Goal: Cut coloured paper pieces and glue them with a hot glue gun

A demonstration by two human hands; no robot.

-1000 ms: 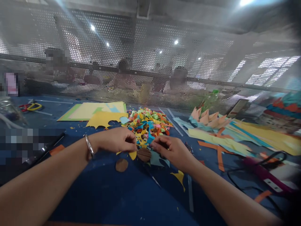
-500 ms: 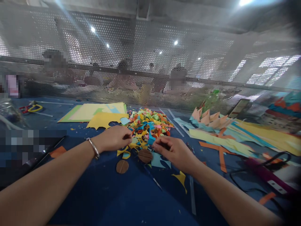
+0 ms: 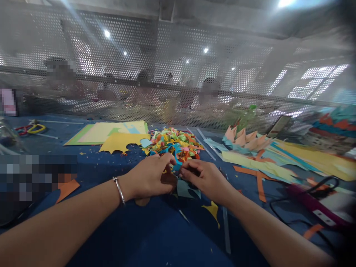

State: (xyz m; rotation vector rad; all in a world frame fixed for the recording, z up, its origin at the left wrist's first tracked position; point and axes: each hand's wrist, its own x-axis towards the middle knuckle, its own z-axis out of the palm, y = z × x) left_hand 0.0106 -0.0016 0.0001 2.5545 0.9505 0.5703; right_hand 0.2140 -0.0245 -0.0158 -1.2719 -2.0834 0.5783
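Note:
My left hand, with a metal bangle on the wrist, lies curled over a brown paper disc at the near edge of a heap of coloured paper scraps. Its fingers close around the disc. A second brown disc peeks out under the heel of that hand. My right hand sits just right of it, fingers curled, with its fingertips meeting the left hand's. What those fingers pinch is hidden. A light blue scrap lies beneath them.
Yellow and green paper sheets lie at the back left, and scissors at the far left. Long paper strips and folded crowns fill the right. A glue gun with a black cord lies at the right. People sit behind the perforated screen.
My left hand has moved right and toward me, from the scrap heap onto the brown disc, covering it. My right hand has barely shifted.

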